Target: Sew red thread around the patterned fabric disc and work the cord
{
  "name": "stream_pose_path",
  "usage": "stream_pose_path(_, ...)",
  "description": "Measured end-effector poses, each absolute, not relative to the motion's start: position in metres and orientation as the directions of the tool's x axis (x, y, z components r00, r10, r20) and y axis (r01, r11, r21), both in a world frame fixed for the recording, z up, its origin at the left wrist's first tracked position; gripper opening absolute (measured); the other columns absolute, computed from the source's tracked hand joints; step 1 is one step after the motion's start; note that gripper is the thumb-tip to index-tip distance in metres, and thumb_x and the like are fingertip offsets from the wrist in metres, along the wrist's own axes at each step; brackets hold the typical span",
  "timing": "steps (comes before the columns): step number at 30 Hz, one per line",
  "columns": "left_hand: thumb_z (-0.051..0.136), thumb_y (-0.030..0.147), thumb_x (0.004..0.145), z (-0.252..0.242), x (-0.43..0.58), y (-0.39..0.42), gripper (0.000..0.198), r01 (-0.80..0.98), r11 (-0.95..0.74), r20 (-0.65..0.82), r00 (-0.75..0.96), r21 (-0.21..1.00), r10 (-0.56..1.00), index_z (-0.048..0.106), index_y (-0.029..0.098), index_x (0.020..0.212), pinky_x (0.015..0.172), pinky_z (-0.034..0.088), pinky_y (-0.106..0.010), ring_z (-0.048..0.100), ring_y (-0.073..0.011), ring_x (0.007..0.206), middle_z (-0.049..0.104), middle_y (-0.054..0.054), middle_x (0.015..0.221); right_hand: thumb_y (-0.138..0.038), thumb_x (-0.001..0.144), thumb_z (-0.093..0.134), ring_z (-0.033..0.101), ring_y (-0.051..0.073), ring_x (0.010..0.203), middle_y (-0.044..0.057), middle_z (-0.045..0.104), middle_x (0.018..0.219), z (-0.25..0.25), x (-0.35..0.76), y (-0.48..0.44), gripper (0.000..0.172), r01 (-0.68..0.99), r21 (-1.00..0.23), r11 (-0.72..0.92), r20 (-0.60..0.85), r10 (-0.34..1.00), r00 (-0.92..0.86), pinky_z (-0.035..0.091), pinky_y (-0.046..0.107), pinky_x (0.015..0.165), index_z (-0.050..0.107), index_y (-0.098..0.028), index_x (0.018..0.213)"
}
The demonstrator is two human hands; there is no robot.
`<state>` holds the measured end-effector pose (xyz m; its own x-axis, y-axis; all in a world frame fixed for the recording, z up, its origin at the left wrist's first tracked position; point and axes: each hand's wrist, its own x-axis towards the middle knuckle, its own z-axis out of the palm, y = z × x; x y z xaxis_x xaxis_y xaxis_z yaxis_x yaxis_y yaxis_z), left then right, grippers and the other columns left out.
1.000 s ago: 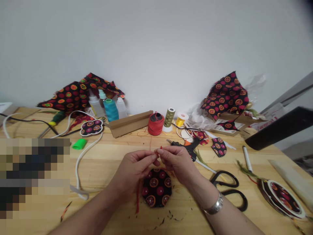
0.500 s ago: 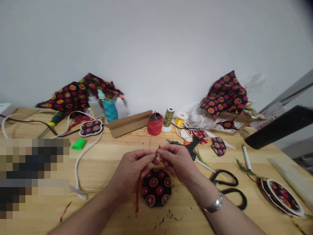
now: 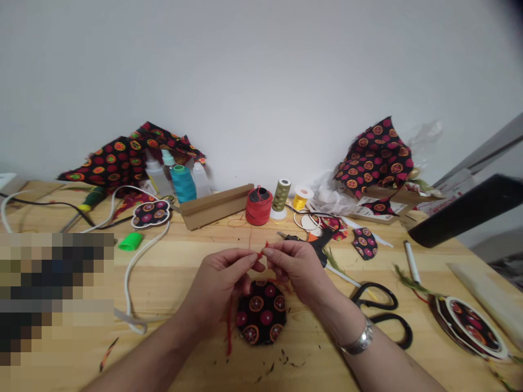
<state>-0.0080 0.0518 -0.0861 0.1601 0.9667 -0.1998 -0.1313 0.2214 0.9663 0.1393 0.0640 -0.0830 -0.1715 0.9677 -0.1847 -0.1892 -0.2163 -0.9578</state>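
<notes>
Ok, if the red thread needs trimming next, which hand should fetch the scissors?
Probably the right hand: the scissors lie just beside its wrist. The left hand would have to cross over the fabric disc. Both hands pinch the red thread now.

— How is the light around the red spool?
— Bright, soft and even. The wall behind it shows no glare. In front of it the left hand and right hand cast only faint shadows, and the red cord they pinch is sharp.
— And the edges?
— Far to either side of the spool the table bows. High to its right, the corner darkens.
</notes>
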Motion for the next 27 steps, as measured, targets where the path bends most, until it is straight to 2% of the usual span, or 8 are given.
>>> stream_pose_path(10, 0.06, 0.031, 0.074, -0.0843, -0.0082, 0.0512, 0.017, -0.111, 0.206, -0.19, 0.144, 0.972, 0.971, 0.068, 0.016, 0.076, 0.045, 0.039, -0.018, 0.054, -0.009, 0.049, 0.068, -0.003, 0.07, -0.032, 0.066, 0.068, 0.033, 0.002, 0.036, -0.006, 0.046, 0.045, -0.0858, 0.1398, 0.0644, 0.022, -0.205, -0.953, -0.221, -0.186, 0.966, -0.18, 0.022, 0.017, 0.035, 0.063, -0.011, 0.066)
stream_pose_path(18, 0.06, 0.031, 0.074, -0.0815, -0.0077, 0.0493, 0.019, -0.124, 0.196, -0.174, 0.17, 0.973, 0.97, 0.067, 0.015, 0.08, 0.046, 0.04, -0.019, 0.056, -0.0099, 0.051, 0.068, -0.004, 0.074, -0.032, 0.065, 0.069, 0.035, 0.003, 0.038, -0.004, 0.052, 0.049, -0.0849, 0.1402, 0.0644, 0.021, -0.154, -0.971, -0.183, -0.161, 0.976, -0.144, 0.023, 0.017, 0.036, 0.065, -0.012, 0.068)
stream_pose_path(23, 0.06, 0.03, 0.074, -0.0794, -0.0065, 0.05, 0.018, -0.089, 0.197, -0.177, 0.19, 0.976, 0.966, 0.066, 0.014, 0.078, 0.045, 0.04, -0.019, 0.057, -0.0104, 0.05, 0.068, -0.004, 0.074, -0.03, 0.067, 0.067, 0.041, 0.005, 0.042, -0.001, 0.06, 0.055, -0.0853, 0.1385, 0.0633, 0.017, -0.12, -0.984, -0.134, -0.113, 0.98, -0.164, 0.031, 0.018, 0.04, 0.066, -0.014, 0.068)
stream_pose_path(27, 0.061, 0.031, 0.073, -0.0795, -0.007, 0.05, 0.017, -0.077, 0.197, -0.183, 0.165, 0.977, 0.969, 0.066, 0.015, 0.073, 0.046, 0.04, -0.02, 0.056, -0.0109, 0.05, 0.067, -0.003, 0.071, -0.03, 0.067, 0.067, 0.051, 0.01, 0.052, 0.001, 0.062, 0.06, -0.0862, 0.1372, 0.0627, 0.016, -0.084, -0.993, -0.079, -0.065, 0.984, -0.163, 0.04, 0.021, 0.05, 0.066, -0.014, 0.068)
